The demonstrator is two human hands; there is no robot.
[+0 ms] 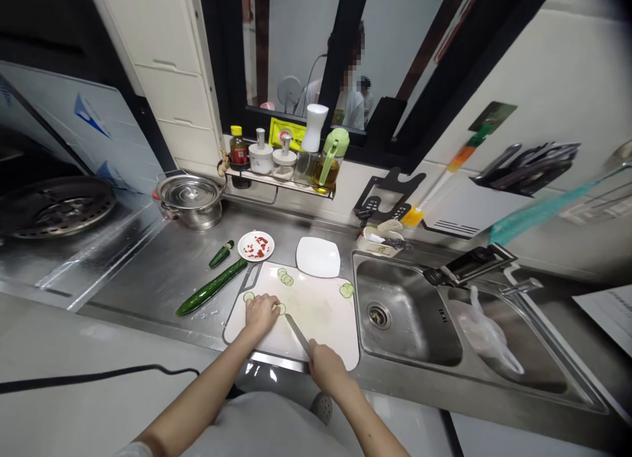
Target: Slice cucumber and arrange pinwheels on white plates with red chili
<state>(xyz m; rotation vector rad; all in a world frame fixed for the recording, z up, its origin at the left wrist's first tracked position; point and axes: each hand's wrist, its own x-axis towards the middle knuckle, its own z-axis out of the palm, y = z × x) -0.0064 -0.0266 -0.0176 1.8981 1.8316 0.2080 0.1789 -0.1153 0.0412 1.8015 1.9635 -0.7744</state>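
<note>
My left hand (pixel 263 313) rests on the white cutting board (pixel 320 335) with its fingers curled down. One cucumber slice (pixel 248 297) shows by its fingertips and another (pixel 282 309) beside its right edge; what lies under the fingers is partly hidden. In my right hand (pixel 326 366) is a kitchen knife (pixel 297 335), its tip pointing up and left, close to the right-hand slice. Overlapping cucumber slices (pixel 285 277) lie near the board's top edge, more slices (pixel 347 290) at its upper right corner. Left of the board lies a long cucumber (pixel 212 289).
Behind the board are a plate of chopped red pieces (pixel 255 246) and a white plate (pixel 318 257). A short cucumber piece (pixel 220 255) lies nearby. The sink (pixel 405 312) adjoins on the right. A lidded steel pot (pixel 192 200) stands back left, below a condiment rack (pixel 281 180).
</note>
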